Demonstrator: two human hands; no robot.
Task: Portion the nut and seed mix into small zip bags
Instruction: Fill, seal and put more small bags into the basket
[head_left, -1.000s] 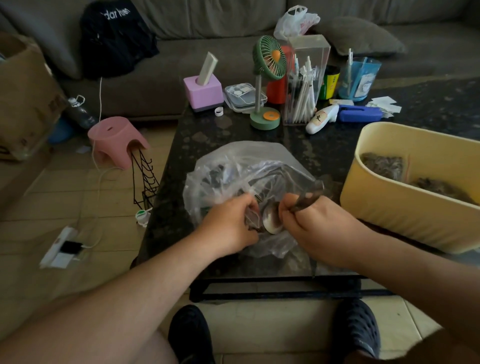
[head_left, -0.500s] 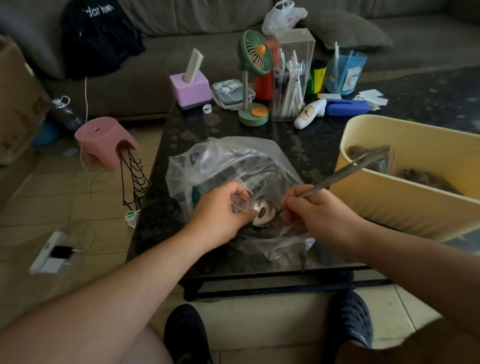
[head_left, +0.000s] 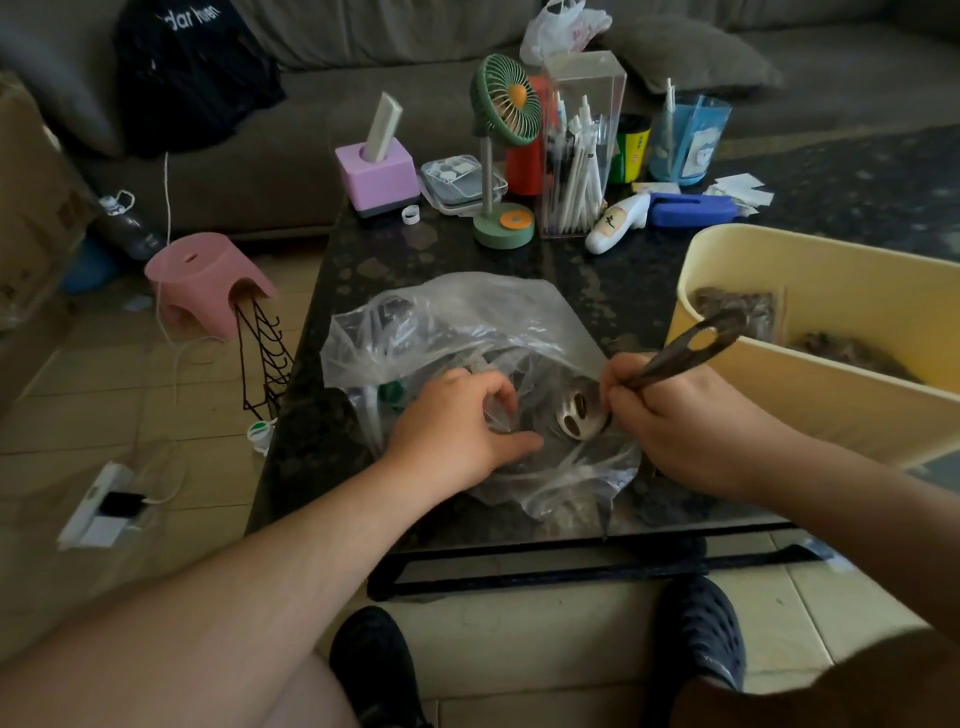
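A large plastic bag (head_left: 467, 332) lies on the near part of the table (head_left: 363, 270), with the left hand (head_left: 457, 421) and right hand (head_left: 670, 415) on its near side and a spoon (head_left: 644, 379) between them. A tub (head_left: 810, 384) stands to the right. A fan (head_left: 506, 156), a box of pens (head_left: 579, 150) and a cup (head_left: 688, 137) stand at the far edge, a sofa (head_left: 363, 88) behind, a stool (head_left: 202, 280) on the floor to the left.

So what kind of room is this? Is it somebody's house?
Most likely a living room in a home. A grey sofa with a cushion runs behind a low dark coffee table, and that table carries everyday clutter such as a small green desk fan.
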